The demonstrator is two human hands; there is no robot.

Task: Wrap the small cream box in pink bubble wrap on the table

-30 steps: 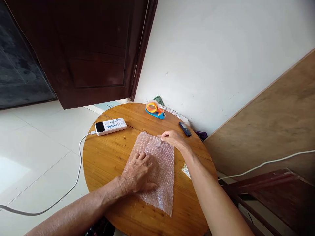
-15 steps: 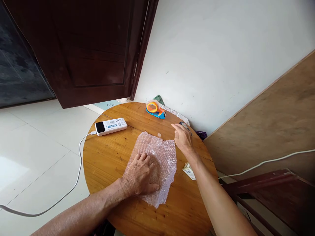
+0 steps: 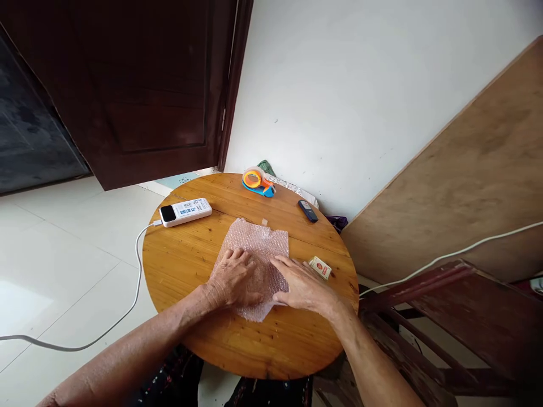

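Observation:
A sheet of pinkish bubble wrap (image 3: 254, 240) lies on the round wooden table (image 3: 178, 265). My left hand (image 3: 233, 278) rests palm down on its left part, thumb apart from the fingers. At the sheet's right edge is my right hand (image 3: 299, 282), fingers and thumb spread, touching the wrap. Something under or inside the wrap between my hands is too indistinct to name. Just beyond my right hand lies a small cream box (image 3: 320, 268) with a red mark.
A tape dispenser (image 3: 258, 182) sits at the table's far edge, with a dark phone-like device (image 3: 307, 211) to its right. On the left is a white power bank (image 3: 185, 212) with a white cable (image 3: 138, 271). A dark red wooden chair (image 3: 428, 316) stands at right.
My right hand has come back from near the dark device to the wrap's right edge. The small box now shows its red-marked face. The view has shifted slightly.

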